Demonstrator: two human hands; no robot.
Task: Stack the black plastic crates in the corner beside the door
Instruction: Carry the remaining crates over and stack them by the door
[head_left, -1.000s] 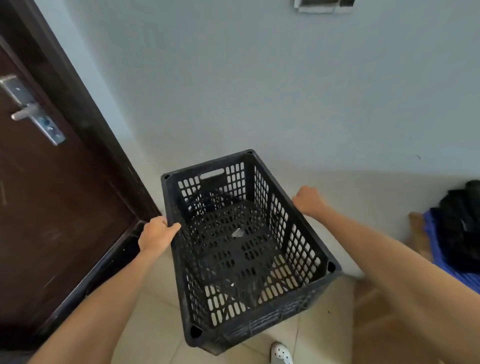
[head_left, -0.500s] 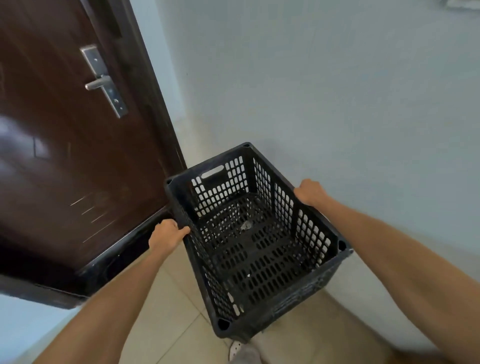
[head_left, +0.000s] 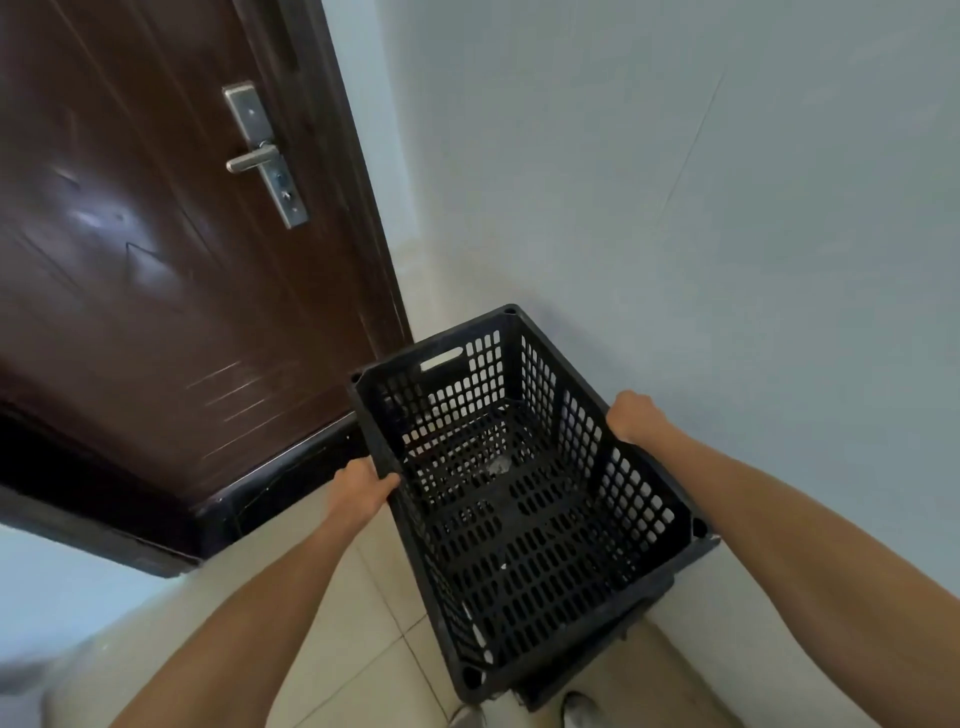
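I hold a black plastic crate (head_left: 524, 525) with perforated walls and floor, its long axis pointing toward the corner beside the door. My left hand (head_left: 361, 486) grips its left long rim. My right hand (head_left: 631, 415) grips the right long rim, close to the wall. The crate is empty apart from a small pale scrap on its floor. Under its near right edge a dark edge of another black crate (head_left: 613, 660) shows; whether the two touch I cannot tell.
A dark brown door (head_left: 156, 270) with a metal lever handle (head_left: 254, 158) fills the left. A pale blue-grey wall (head_left: 675, 182) runs along the right and meets the door frame at the corner. Beige floor tiles (head_left: 363, 623) lie below. A white shoe (head_left: 582, 709) shows at the bottom edge.
The view has swung left toward the door, which now fills more of the frame. The crate in both hands has moved closer to the corner and lower; the blue items at the right are out of view.
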